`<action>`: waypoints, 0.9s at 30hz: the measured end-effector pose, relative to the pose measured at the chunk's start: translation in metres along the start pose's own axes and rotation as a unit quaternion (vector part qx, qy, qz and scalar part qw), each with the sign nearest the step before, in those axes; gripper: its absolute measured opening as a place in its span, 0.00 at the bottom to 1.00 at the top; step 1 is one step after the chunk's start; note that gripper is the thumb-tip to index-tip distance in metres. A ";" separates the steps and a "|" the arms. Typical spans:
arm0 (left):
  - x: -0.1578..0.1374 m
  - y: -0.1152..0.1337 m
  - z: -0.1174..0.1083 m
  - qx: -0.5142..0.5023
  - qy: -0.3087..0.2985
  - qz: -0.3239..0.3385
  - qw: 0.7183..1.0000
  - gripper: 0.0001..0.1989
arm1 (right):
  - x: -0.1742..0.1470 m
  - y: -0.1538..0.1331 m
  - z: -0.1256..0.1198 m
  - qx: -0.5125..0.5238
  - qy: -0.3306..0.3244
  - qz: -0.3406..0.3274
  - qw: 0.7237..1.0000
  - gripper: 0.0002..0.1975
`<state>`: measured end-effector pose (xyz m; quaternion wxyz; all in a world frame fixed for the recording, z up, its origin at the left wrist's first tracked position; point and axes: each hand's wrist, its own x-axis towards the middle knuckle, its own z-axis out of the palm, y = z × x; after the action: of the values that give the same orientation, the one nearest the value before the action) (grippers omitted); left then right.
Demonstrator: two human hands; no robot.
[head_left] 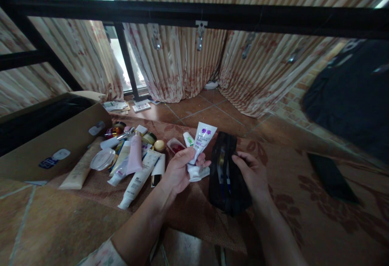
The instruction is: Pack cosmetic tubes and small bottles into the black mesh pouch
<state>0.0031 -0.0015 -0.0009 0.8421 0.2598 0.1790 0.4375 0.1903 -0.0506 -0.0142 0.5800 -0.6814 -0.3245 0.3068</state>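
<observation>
My left hand (180,168) is closed around a small white tube (204,134) with purple lettering, its white cap pointing down. Behind that tube lies another white tube (188,139) with a green mark. To the right, a black mesh pouch (226,197) with a zip rests on the brown patterned cloth, and a few items show faintly through it. The fingers of my right hand (251,172) pinch the pouch's right edge. A clear container with something red inside (176,146) sits just beyond my left hand.
Left of my hands, several cosmetics are heaped, among them a pink tube (135,152), a long white tube (138,181) and a beige tube (80,168). A cardboard box (27,152) stands farther left. A dark flat rectangular object (332,179) lies right. A black metal bar (182,13) crosses above.
</observation>
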 end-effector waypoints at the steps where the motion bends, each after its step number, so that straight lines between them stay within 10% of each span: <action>1: 0.000 0.000 0.000 0.007 -0.004 0.005 1.000 0.07 | 0.000 0.000 0.000 0.000 0.000 -0.001 1.000 0.16; 27: 0.000 0.002 0.001 0.012 -0.030 -0.139 0.990 0.35 | 0.000 0.002 -0.002 -0.024 0.009 -0.029 0.999 0.20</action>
<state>0.0022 -0.0007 0.0009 0.8965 0.2559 0.1933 0.3056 0.1920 -0.0515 -0.0162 0.5750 -0.6879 -0.3465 0.2759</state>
